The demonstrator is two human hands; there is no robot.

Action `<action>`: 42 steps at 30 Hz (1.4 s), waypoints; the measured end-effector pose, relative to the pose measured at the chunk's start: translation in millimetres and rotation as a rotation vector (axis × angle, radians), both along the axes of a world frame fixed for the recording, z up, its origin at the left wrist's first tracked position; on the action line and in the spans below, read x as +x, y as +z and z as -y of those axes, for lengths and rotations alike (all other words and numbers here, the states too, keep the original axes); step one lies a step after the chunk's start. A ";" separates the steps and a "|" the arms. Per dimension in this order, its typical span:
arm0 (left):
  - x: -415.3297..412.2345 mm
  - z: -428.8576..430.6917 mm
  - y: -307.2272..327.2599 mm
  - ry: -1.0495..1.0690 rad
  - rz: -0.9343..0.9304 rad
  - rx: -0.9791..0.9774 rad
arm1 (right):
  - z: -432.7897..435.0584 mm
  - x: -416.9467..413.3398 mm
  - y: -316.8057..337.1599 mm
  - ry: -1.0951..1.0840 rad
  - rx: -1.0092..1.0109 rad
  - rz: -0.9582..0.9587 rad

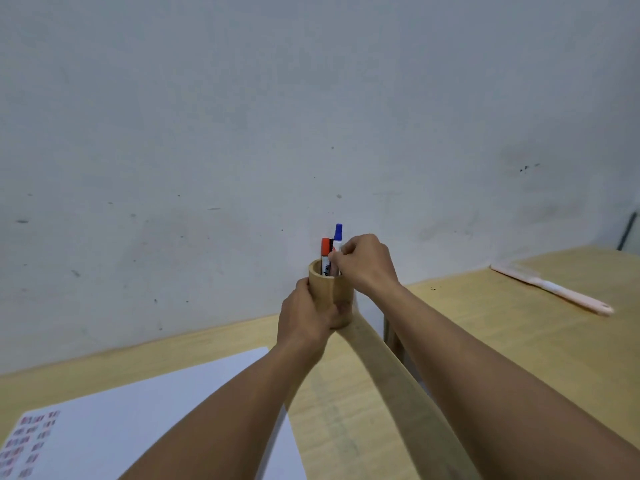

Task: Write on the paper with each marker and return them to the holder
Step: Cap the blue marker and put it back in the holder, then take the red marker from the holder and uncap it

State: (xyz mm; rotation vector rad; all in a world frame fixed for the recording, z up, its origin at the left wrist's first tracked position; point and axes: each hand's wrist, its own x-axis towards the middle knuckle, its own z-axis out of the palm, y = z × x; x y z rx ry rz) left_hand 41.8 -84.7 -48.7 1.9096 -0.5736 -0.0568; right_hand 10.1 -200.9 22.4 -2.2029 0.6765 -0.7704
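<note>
A round wooden holder point(337, 294) stands at the back of the table near the wall. My left hand point(306, 315) wraps around its left side. My right hand point(363, 263) pinches the white body of a blue-capped marker point(338, 237), which stands upright in the holder and rises above the others. A red-capped marker point(325, 252) and a dark one behind it also stand in the holder. The white paper point(138, 420) lies at the front left, with red and dark marks near its left edge.
A pale pink brush-like tool point(554, 289) lies on the second table at the right. A gap point(391, 336) separates the two wooden tables just right of the holder. The grey wall point(311, 116) rises straight behind the holder.
</note>
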 end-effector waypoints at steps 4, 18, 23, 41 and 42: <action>2.3 -1.5 -1.9 0.018 -0.011 0.003 | -2.7 6.2 -2.9 0.029 0.003 -0.096; -0.6 -5.3 0.9 0.003 0.013 0.023 | -2.6 10.1 13.4 0.062 -0.423 -0.121; -2.8 -4.7 2.9 0.012 0.004 0.038 | -5.1 2.9 10.5 0.092 -0.420 -0.129; -8.4 -4.4 5.5 0.091 0.026 0.069 | -15.5 -16.2 19.2 0.112 -0.113 0.132; -10.5 -7.7 8.0 0.107 0.021 0.063 | -19.3 -19.5 24.9 0.115 -0.115 0.154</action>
